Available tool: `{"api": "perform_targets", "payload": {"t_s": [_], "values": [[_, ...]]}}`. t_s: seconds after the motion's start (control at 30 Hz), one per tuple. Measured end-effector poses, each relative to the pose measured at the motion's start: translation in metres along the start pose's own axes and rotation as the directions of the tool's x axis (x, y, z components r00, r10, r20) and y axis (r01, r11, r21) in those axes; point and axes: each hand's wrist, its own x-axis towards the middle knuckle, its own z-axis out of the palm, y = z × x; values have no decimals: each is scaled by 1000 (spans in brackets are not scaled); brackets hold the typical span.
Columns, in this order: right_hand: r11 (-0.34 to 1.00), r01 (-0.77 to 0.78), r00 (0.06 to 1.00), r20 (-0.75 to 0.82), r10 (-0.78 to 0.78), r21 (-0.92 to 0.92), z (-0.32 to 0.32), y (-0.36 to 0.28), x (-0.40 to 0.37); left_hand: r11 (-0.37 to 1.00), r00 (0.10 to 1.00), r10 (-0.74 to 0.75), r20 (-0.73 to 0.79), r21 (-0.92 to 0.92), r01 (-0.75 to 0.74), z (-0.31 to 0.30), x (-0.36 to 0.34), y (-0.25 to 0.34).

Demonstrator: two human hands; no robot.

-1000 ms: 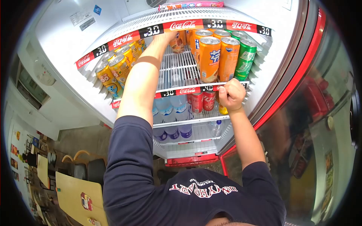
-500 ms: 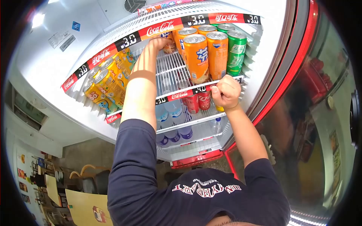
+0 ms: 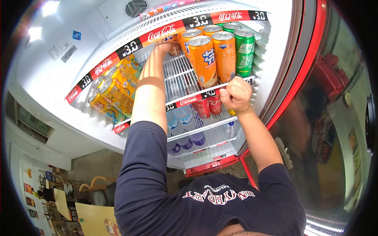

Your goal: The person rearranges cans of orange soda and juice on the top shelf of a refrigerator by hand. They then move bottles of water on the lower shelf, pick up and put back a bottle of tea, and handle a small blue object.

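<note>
My left hand [image 3: 162,46] reaches deep into a drinks fridge, under the upper price strip. Its fingers are bent round an orange can [image 3: 174,48] at the back of the wire shelf [image 3: 179,72]; the fingertips are partly hidden. My right hand [image 3: 237,94] is closed in a fist at the front shelf edge [image 3: 189,100], thumb toward the left. Just behind it stand orange Fanta cans [image 3: 225,55] and a green can [image 3: 245,53]. Left of my left forearm, yellow cans [image 3: 112,92] stand in rows.
Red cans [image 3: 208,107] and bottles [image 3: 182,115] occupy the shelf below. On the right is the red-edged glass door [image 3: 303,74], swung open. A yellow table [image 3: 92,214] and chairs stand at lower left.
The view has shifted slightly, so the fridge's left side sits a little further right. Both hands stay in nearly the same places.
</note>
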Motion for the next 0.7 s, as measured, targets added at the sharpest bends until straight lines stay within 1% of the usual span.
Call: {"api": "perform_targets", "payload": {"t_s": [0.1,0.13,0.17,0.2,0.27,0.3,0.37,0.43,0.5,0.53,0.57,0.63,0.67,0.7], "values": [[1000,-8,1000,1,8,0,1,-2,1,994,998,54,32,94,-57,-7,-9,7],[1000,-11,1000,6,11,4,0,-2,1,990,997,52,61,127,-59,-17,-31,36],[1000,-11,1000,6,11,0,-1,-2,1,992,996,47,75,110,-55,-23,-37,46],[1000,-13,1000,7,13,-2,-1,-2,2,990,995,49,86,129,-60,-29,-37,50],[1000,-14,1000,4,14,-5,0,-3,2,972,994,47,102,224,-68,-41,-42,54],[1000,-14,1000,1,14,-1,0,-3,2,921,992,59,114,377,-99,-47,-42,57],[1000,-12,1000,-4,12,1,1,-2,0,743,987,85,140,651,-156,-60,-41,61],[1000,-22,1000,-3,22,7,0,-2,-1,624,992,50,115,772,-120,-69,-53,78],[999,-42,999,-13,42,20,1,-3,-2,531,988,-52,146,842,-96,-87,-97,128],[999,-43,999,-15,44,29,1,-3,-2,509,992,32,121,852,-120,-93,-117,146],[998,-43,999,-14,43,35,1,-3,-2,488,992,57,116,863,-129,-99,-125,148],[998,-40,999,-16,41,48,1,-3,-2,412,996,41,85,906,-94,-109,-141,153],[997,-55,998,-10,55,56,1,-5,-1,422,997,51,62,903,-78,-114,-150,153],[996,-57,998,-8,58,61,1,-5,-1,377,996,29,89,921,-93,-119,-158,157]]}}
